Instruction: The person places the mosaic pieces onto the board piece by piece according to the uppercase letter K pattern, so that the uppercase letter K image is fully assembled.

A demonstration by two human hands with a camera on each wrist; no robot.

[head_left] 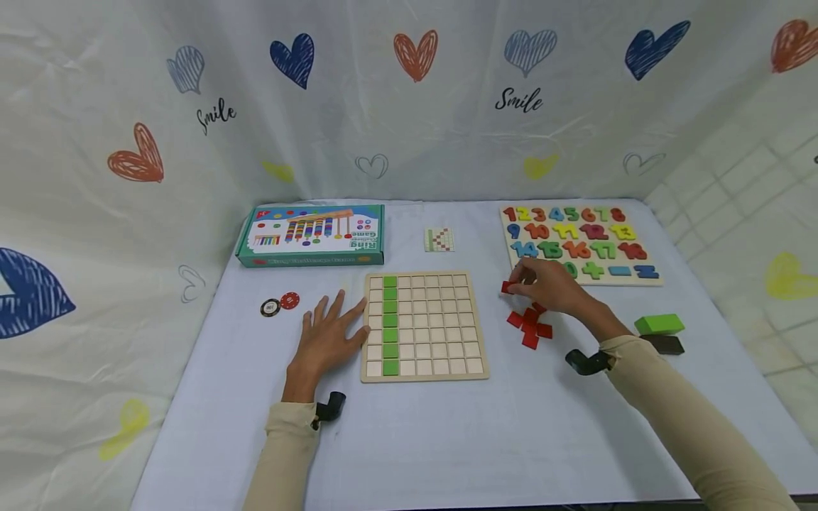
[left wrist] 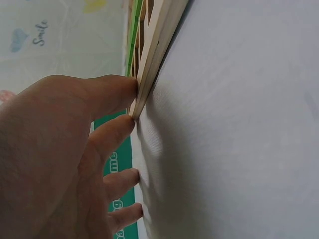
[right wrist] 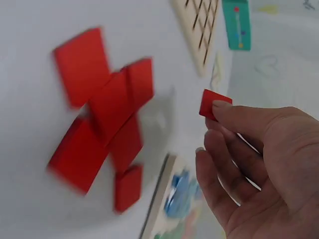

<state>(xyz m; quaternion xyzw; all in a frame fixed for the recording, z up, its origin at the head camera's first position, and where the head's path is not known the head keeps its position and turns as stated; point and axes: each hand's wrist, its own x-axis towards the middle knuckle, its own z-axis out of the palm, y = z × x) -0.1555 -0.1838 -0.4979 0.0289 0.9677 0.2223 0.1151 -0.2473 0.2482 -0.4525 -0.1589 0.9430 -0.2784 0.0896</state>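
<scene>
My left hand [head_left: 329,339] lies with fingers spread at the left side of a wooden grid board [head_left: 422,319]. In the left wrist view, the thumb and index fingertip touch the board's edge. One column of the board, second from the left, holds green tiles [head_left: 390,319]. My right hand [head_left: 551,285] pinches a small red square tile [right wrist: 208,103] between thumb and fingers, held above the table right of the board. Several loose red tiles [head_left: 530,328] lie in a pile just below that hand, some overlapping. A small pattern card [head_left: 439,240] lies behind the board.
A Ring Challenge Game box [head_left: 310,235] sits at the back left. Black and red chips [head_left: 290,301] lie left of the board. The number puzzle [head_left: 594,282] stands back right, partly behind my right hand. Green [head_left: 659,324] and black blocks [head_left: 664,345] lie far right.
</scene>
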